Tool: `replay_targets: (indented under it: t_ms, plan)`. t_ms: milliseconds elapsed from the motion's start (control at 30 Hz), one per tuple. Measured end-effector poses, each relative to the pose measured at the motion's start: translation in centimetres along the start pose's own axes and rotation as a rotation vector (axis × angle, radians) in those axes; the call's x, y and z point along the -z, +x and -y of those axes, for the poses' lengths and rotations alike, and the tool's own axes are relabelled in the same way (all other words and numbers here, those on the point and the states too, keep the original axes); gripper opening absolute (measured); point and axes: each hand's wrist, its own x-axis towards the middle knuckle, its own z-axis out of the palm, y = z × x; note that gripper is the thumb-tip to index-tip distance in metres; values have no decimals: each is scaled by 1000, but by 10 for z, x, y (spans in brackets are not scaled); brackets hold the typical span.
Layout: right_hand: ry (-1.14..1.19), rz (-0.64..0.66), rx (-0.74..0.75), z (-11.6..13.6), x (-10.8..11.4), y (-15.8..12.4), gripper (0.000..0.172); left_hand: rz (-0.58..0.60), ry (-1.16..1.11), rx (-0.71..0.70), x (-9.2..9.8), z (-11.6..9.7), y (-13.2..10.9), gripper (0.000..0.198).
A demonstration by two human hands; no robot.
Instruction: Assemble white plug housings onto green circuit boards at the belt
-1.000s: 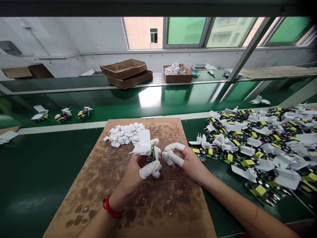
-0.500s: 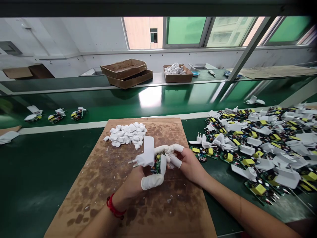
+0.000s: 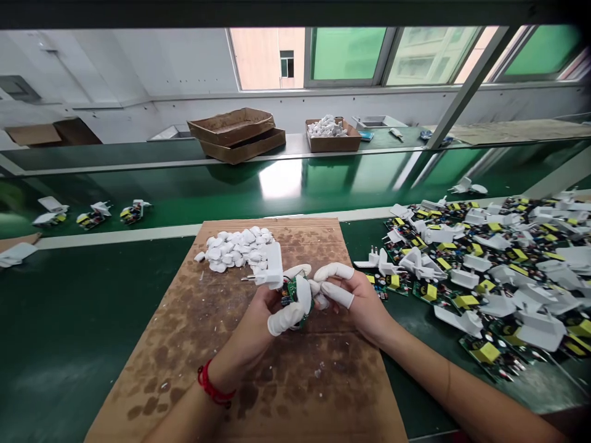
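Left hand [image 3: 258, 317]: covered fingers grip green circuit board [image 3: 292, 289] and white plastic plug shell [image 3: 274, 264] above stained brown cardboard [image 3: 286, 394], likely steadying both | right hand [image 3: 360, 301]: fingers pinch small white lump [image 3: 322, 301] at board's right | white-piece pile [image 3: 233, 249] on cardboard's far left, likely for reach

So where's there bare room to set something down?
Free: the green bench just left of the cardboard; between the forearms, stained cardboard with only crumbs. Crowded: right of it, plug parts; its far-left corner, white pieces.
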Motion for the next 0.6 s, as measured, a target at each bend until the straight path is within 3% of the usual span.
replay_targets:
  t_ms: [267,600]
  plan:
    - [0,4,75,-1,3,-3,16,47,83,-37,-6,-5,4,49]
    - [46,-21,52,-5,5,-2,13,-60,81,6,-6,-7,2,77]
